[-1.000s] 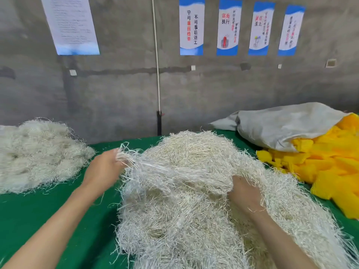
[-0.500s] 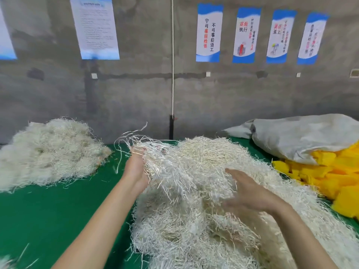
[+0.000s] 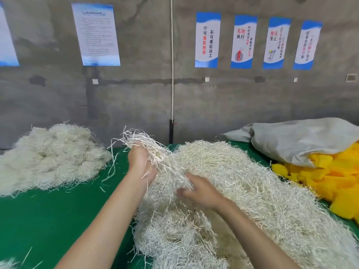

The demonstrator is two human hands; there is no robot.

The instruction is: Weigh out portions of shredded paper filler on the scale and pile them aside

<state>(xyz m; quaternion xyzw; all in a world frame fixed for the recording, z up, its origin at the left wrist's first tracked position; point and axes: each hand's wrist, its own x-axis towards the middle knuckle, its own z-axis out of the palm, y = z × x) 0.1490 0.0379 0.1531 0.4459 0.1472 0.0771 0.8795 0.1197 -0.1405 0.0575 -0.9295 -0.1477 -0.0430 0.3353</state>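
Observation:
A big heap of off-white shredded paper filler (image 3: 252, 191) covers the right half of the green table (image 3: 48, 220). My left hand (image 3: 140, 162) grips a bunch of shreds (image 3: 147, 144) lifted off the heap's left edge, strands sticking up above the fingers. My right hand (image 3: 200, 191) is just below and to the right, its fingers curled into the lower end of the same bunch. A second, lower pile of filler (image 3: 48, 156) lies apart at the far left. No scale is in view.
A grey sack (image 3: 303, 140) lies at the back right over a mass of yellow pieces (image 3: 334, 175). A concrete wall with posters stands close behind the table. A few loose shreds (image 3: 7, 264) lie at the bottom left corner.
My left hand has pulled a bunch of shreds up from the heap. My right hand came off the heap's top and moved left to the bunch. The view shifted left.

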